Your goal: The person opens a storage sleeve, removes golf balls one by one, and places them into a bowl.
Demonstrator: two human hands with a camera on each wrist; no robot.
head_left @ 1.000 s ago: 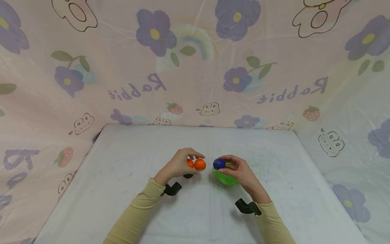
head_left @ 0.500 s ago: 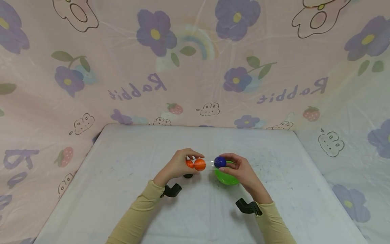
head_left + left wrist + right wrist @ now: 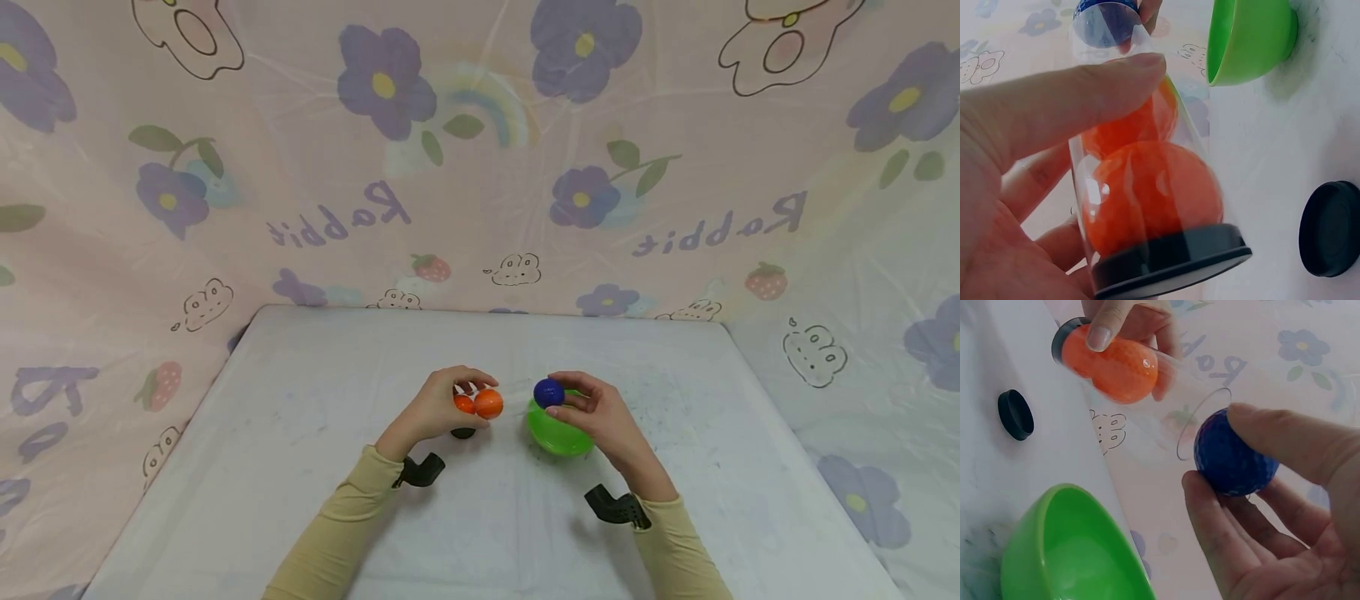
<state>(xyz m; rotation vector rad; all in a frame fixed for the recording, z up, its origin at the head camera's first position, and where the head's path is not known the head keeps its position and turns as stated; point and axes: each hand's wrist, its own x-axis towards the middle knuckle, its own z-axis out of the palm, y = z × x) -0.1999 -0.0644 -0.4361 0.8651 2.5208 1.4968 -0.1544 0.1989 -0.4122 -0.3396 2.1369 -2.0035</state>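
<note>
My left hand (image 3: 437, 406) grips a clear plastic tube (image 3: 1169, 381) with a black cap (image 3: 1172, 259) on its near end. Two orange balls (image 3: 1154, 194) sit inside the tube against that cap. A dimpled blue golf ball (image 3: 1235, 455) is pinched between the thumb and fingers of my right hand (image 3: 609, 417). It is at the tube's uncapped mouth, seemingly just outside the rim in the right wrist view. Below the right hand a green bowl (image 3: 558, 437) stands on the table.
A loose black cap (image 3: 1016, 414) lies on the white-covered table (image 3: 360, 350), below the left hand. A patterned cloth (image 3: 480, 192) hangs behind the table and at both sides. A black wrist mount (image 3: 423, 471) juts from the left wrist.
The right hand has carried the blue golf ball a little right and upward, away from the tube. The left hand and tube have shifted slightly left, and the tube's mouth is tilted up more.
</note>
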